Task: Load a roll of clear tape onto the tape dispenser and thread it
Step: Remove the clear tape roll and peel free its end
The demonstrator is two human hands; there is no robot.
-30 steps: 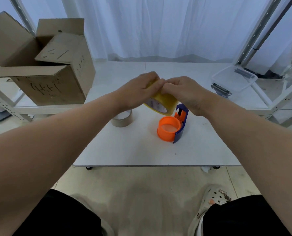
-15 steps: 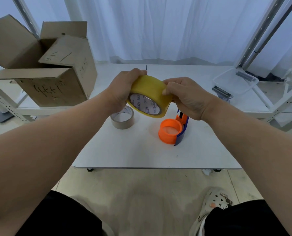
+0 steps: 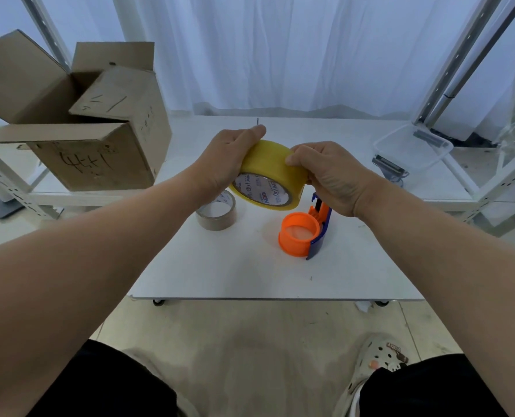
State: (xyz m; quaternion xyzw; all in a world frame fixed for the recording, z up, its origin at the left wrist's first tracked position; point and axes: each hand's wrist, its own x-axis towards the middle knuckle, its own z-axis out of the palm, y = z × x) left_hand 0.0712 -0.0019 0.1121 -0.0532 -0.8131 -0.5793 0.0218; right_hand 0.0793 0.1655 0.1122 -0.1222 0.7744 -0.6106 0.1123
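I hold a yellowish clear tape roll (image 3: 269, 170) with a printed white core in the air above the white table (image 3: 220, 272). My left hand (image 3: 229, 159) grips its left side. My right hand (image 3: 325, 176) holds its right side, with the thumb pressed on the outer tape surface. Just below and to the right, the tape dispenser (image 3: 305, 228) lies on the table, its orange hub facing up and its blue frame partly hidden behind my right hand.
A nearly used-up brown tape core (image 3: 217, 212) lies on the table left of the dispenser. An open cardboard box (image 3: 93, 136) stands at the left. A clear plastic tray (image 3: 412, 149) and a metal clip (image 3: 390, 170) sit at the right, between metal shelf posts.
The roll has been lifted and tilted so that its printed core faces me. My hands moved apart from the top of the roll to its two sides.
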